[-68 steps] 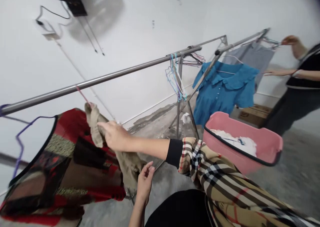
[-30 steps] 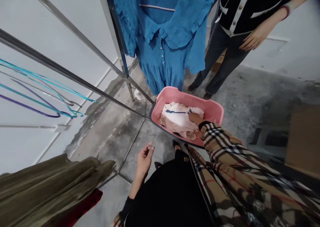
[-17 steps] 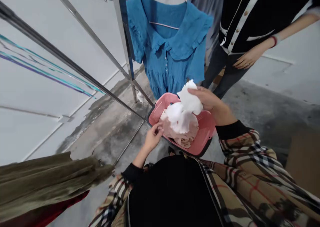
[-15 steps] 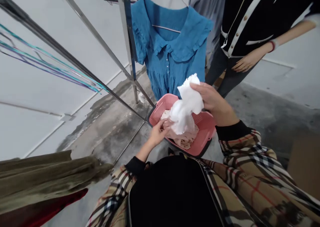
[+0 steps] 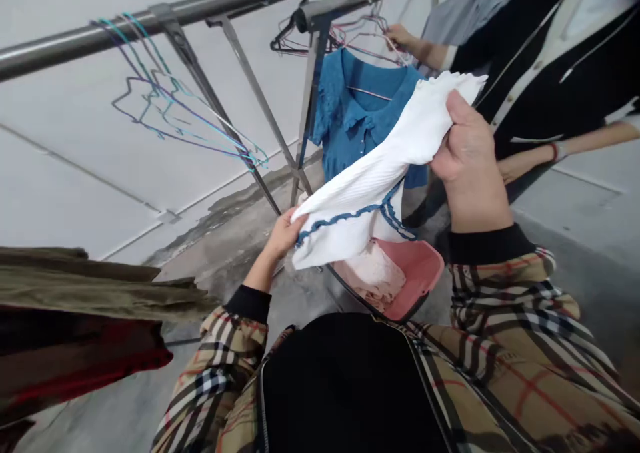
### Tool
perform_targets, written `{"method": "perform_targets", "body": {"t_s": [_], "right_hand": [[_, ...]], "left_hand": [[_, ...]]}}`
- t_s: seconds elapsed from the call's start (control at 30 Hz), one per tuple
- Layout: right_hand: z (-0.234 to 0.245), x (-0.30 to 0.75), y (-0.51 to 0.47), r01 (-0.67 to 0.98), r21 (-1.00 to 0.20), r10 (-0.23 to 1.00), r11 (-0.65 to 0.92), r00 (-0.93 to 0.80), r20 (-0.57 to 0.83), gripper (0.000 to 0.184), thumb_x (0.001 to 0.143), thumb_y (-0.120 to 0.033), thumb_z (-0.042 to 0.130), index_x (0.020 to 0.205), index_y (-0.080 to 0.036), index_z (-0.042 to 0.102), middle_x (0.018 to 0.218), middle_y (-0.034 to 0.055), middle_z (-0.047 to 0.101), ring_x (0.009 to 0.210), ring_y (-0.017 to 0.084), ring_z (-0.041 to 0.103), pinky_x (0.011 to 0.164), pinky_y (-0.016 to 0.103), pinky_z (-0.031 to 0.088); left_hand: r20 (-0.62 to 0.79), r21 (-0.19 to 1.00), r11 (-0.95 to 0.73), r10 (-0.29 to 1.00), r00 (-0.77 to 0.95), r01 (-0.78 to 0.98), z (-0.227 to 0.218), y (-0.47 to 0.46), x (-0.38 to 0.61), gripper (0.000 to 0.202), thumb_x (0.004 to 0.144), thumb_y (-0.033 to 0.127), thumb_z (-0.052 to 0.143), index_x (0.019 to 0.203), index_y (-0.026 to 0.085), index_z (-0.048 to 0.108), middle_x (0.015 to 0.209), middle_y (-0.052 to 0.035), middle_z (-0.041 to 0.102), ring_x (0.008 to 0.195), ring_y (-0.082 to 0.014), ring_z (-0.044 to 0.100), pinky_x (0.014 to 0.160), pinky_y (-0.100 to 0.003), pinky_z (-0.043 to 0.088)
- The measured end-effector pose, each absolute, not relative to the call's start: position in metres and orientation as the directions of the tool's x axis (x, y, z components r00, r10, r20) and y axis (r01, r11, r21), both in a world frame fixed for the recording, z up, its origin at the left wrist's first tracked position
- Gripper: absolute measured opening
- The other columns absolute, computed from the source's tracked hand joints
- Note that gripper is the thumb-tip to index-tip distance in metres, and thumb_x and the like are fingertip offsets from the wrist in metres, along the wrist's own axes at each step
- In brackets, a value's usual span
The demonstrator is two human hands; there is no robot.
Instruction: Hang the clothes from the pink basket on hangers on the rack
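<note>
A white ribbed garment with blue ruffled trim (image 5: 357,186) is stretched between my two hands. My left hand (image 5: 286,234) pinches its lower left end. At the upper right, my right hand (image 5: 467,140) is closed around the other end, near a ruffled white edge. Below it stands a pink laundry basket (image 5: 425,273) with a dark outer shell, partly covered by the garment. Crumpled pale pink cloth (image 5: 375,276) lies inside. Just behind the garment hangs a blue ruffle-collared dress (image 5: 340,106), its lower part hidden.
Metal rails (image 5: 215,6) cross the top, with purple and turquoise wire hangers (image 5: 165,106) on the left and pink hangers (image 5: 367,30) near the middle. At right, a person in a dark cardigan (image 5: 530,73) reaches to the hangers. Olive clothing (image 5: 95,283) hangs lower left.
The white garment has been lifted from over the basket and spread out between my hands, which moved apart. The other person's hand has risen to the hangers. My view has tilted up.
</note>
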State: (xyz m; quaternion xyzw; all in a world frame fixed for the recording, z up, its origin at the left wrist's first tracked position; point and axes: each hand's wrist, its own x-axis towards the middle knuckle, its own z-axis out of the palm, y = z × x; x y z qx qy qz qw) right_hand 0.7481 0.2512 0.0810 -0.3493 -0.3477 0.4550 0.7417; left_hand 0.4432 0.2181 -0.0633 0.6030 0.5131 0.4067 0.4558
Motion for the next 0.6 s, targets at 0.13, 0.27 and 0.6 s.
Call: {"method": "perform_targets", "body": {"t_s": [0.13, 0.27, 0.6], "right_hand": [[0.092, 0.723, 0.255, -0.632, -0.697, 0.94, 0.338, 0.259, 0.221, 0.017, 0.091, -0.018, 0.047, 0.1, -0.017, 0.062, 0.099, 0.0008, 0.073, 0.112, 0.014, 0.06, 0.103, 0.036, 0.047], [0.101, 0.677, 0.247, -0.581, -0.769, 0.954, 0.267, 0.047, 0.296, 0.011, 0.082, -0.03, 0.063, 0.093, -0.027, 0.063, 0.109, -0.0027, 0.07, 0.113, 0.018, 0.058, 0.093, 0.036, 0.052], [0.094, 0.519, 0.192, -0.344, -0.933, 0.76, 0.107, -0.577, 0.301, 0.044, 0.076, -0.058, 0.067, 0.094, -0.018, 0.063, 0.083, 0.0028, 0.068, 0.078, 0.017, 0.065, 0.068, 0.03, 0.055]], "left_hand": [[0.091, 0.956, -0.106, 0.994, 0.068, 0.275, -0.021, 0.216, 0.399, 0.036, 0.091, 0.038, 0.058, 0.116, 0.013, 0.059, 0.114, -0.0079, 0.061, 0.098, -0.0221, 0.062, 0.084, -0.04, 0.054], [0.126, 0.942, -0.14, 0.99, 0.066, 0.304, -0.002, 0.199, 0.375, 0.043, 0.085, 0.036, 0.066, 0.12, 0.014, 0.058, 0.123, -0.0104, 0.059, 0.111, -0.0268, 0.058, 0.095, -0.046, 0.049], [0.304, 0.914, -0.33, 0.942, 0.138, 0.237, 0.006, 0.152, 0.387, 0.057, 0.069, 0.035, 0.077, 0.12, 0.014, 0.062, 0.127, -0.0126, 0.063, 0.121, -0.0336, 0.054, 0.107, -0.045, 0.039]]}}
